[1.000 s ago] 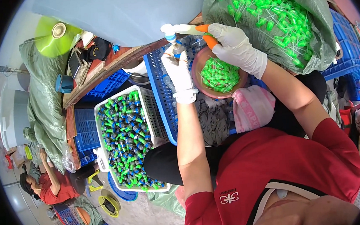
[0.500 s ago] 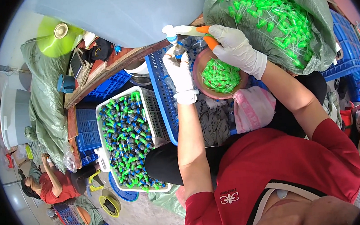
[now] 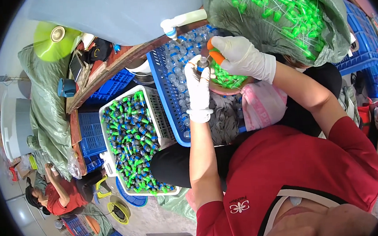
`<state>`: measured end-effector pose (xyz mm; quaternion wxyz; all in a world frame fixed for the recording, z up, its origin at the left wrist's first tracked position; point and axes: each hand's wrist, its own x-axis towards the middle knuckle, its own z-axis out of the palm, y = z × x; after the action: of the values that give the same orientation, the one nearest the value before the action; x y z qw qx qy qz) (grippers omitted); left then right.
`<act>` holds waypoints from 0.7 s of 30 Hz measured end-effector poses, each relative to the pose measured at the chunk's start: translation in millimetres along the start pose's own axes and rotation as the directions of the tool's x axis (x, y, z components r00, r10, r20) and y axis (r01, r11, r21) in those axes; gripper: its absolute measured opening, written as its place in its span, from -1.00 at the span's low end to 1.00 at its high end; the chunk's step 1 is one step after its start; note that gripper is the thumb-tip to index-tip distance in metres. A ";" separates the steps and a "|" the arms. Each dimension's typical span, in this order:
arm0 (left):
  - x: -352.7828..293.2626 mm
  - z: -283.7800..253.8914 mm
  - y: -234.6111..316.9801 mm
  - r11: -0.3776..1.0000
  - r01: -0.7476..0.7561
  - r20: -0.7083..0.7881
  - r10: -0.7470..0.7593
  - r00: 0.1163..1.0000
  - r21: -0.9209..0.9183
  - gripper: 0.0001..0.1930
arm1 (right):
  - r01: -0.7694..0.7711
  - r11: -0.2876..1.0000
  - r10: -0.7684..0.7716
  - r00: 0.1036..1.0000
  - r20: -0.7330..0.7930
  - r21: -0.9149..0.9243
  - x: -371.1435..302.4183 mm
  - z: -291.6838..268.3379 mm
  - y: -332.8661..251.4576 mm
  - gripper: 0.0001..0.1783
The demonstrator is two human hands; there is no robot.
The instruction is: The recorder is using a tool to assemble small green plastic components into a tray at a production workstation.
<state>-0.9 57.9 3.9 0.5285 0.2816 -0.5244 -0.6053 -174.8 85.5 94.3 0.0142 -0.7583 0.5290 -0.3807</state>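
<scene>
The left hand (image 3: 198, 88), in a white glove, had its grip closed around a small clear bottle (image 3: 202, 64), held up over the blue crate (image 3: 162, 82) of empty bottles. The right hand (image 3: 237, 56), gloved too, was clamped on an orange-handled tool (image 3: 214, 54) right at the bottle's top. Just behind sat a pink bowl (image 3: 226, 86) of green caps, and left of the crate a white basket (image 3: 153, 109) full of capped bottles. A big sack (image 3: 279, 17) of green caps sat above.
</scene>
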 end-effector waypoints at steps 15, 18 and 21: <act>-34.4 31.3 -1.2 0.994 0.052 0.034 -0.055 0.998 0.094 -0.61 | -0.168 0.960 0.136 0.979 0.151 0.223 -41.7 24.4 5.0 -0.81; -40.6 41.8 -6.8 0.780 -0.253 0.107 0.235 0.966 0.572 -0.62 | -0.362 0.861 0.312 0.931 0.190 0.358 -52.1 33.2 22.7 -0.81; -45.1 39.0 -11.0 0.567 -0.379 0.250 0.295 0.922 0.731 -0.61 | -0.862 0.008 0.423 0.462 0.780 0.507 -52.3 22.0 31.7 -0.80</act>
<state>-26.8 112.0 -4.6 0.4368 0.3429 -0.8005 -0.2255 -194.7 105.6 35.9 0.6965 -0.3364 0.5166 -0.3671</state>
